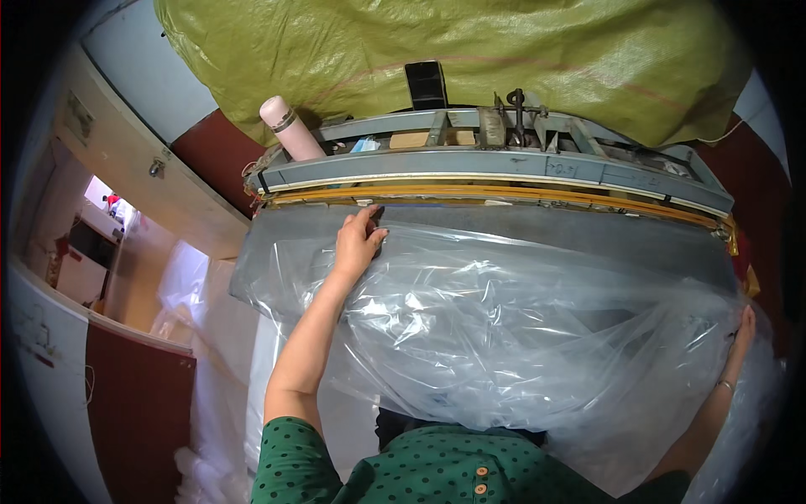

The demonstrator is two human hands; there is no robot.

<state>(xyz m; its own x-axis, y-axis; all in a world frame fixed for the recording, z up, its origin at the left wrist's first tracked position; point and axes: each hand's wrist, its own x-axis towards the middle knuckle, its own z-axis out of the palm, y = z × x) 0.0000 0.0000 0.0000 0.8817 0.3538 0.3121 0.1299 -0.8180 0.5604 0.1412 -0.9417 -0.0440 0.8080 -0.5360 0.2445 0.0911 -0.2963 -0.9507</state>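
Note:
Clear plastic film [470,311] lies crumpled and shiny over a dark grey work surface [520,220] and hangs down in front of me. My left hand [359,244] reaches to the far side of that surface, left of the middle. Its fingers point toward the sealing bar, with thumb and forefinger apart, and it appears to hold nothing. Out at the right end, my right hand [742,332] has its fingers closed on the film's edge, though the film partly veils them. Along the back runs a long metal machine frame [420,168] with an orange-yellow strip [504,193] below it.
A pink bottle [291,128] leans at the frame's left end. A black phone [426,85] rests against a yellow-green woven sheet [537,50] behind. A metal screw clamp [518,118] stands up from the frame. More film [214,370] hangs at left, near an open door [138,160].

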